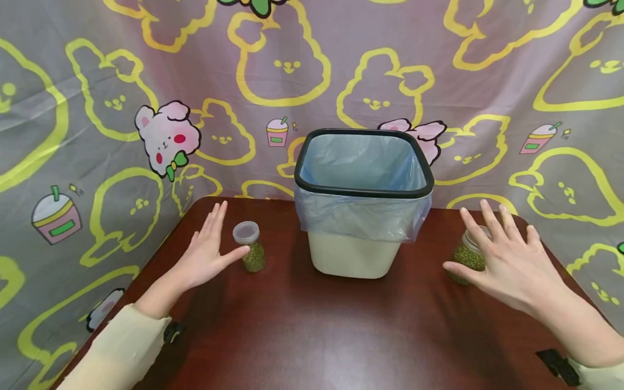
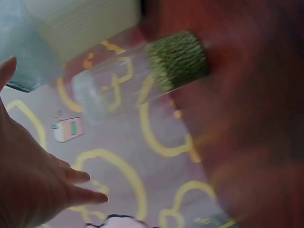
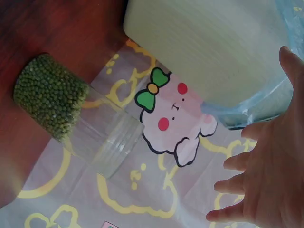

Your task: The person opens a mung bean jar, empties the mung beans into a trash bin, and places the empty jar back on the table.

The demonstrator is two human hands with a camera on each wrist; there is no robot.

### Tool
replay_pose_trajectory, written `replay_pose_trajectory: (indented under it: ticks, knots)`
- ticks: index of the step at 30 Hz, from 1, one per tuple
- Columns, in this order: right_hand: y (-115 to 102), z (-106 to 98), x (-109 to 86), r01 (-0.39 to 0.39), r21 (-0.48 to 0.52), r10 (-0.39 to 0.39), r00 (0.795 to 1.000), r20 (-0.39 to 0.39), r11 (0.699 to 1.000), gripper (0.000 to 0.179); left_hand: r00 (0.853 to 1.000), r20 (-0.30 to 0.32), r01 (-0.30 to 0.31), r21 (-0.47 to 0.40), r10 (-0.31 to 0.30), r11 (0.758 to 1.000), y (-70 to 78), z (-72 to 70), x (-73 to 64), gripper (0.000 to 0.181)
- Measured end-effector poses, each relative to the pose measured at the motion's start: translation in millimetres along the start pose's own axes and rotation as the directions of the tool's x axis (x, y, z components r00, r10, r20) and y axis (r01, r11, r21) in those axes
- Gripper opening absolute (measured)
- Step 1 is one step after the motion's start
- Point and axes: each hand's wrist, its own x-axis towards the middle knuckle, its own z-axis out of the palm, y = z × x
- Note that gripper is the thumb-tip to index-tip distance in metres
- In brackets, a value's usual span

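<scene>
My left hand (image 1: 207, 257) hovers with straight, spread fingers beside a clear jar (image 1: 254, 255) part-filled with green mung beans. This jar has a whitish, translucent lid. Although the thumb overlaps the jar in the head view, the left wrist view shows hand and jar (image 2: 178, 59) apart. Over on the right, my right hand (image 1: 519, 262) is also spread, in front of a second clear jar (image 1: 469, 258) of mung beans and partly hiding it. A threaded neck tops that jar (image 3: 52, 95) in the right wrist view, where the hand (image 3: 273, 166) does not touch it.
Between the jars stands a cream bin (image 1: 353, 257) with a black rim (image 1: 363, 192) and a bluish plastic liner (image 1: 361, 216). All stand on a dark red-brown table (image 1: 331, 325). A cartoon-printed curtain (image 1: 292, 70) hangs behind and along both sides.
</scene>
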Motion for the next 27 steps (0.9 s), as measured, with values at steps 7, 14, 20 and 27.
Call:
replay_pose_trajectory:
  ticks: [7,14,20,27]
  knots:
    - [-3,5,-1.8,0.006,0.018,-0.007,1.000,0.017,1.000,0.105,0.997,0.075,0.055,-0.313,-0.033,0.948,-21.4,21.7,10.1,0.120]
    - [-7,10,-2.1,0.012,0.033,-0.013,1.000,0.018,0.999,0.106,0.996,0.084,0.054,-0.471,-0.016,0.880,-30.8,34.8,19.4,0.122]
    - [-8,14,-3.8,0.029,0.038,-0.029,0.999,0.012,0.999,0.107,0.988,0.152,0.115,-0.591,-0.030,0.798,-40.7,46.1,27.0,0.114]
    - [-9,21,-6.4,0.033,0.049,-0.034,0.999,0.010,0.998,0.107,0.978,0.202,0.172,-0.620,-0.056,0.766,-43.0,54.5,32.0,0.098]
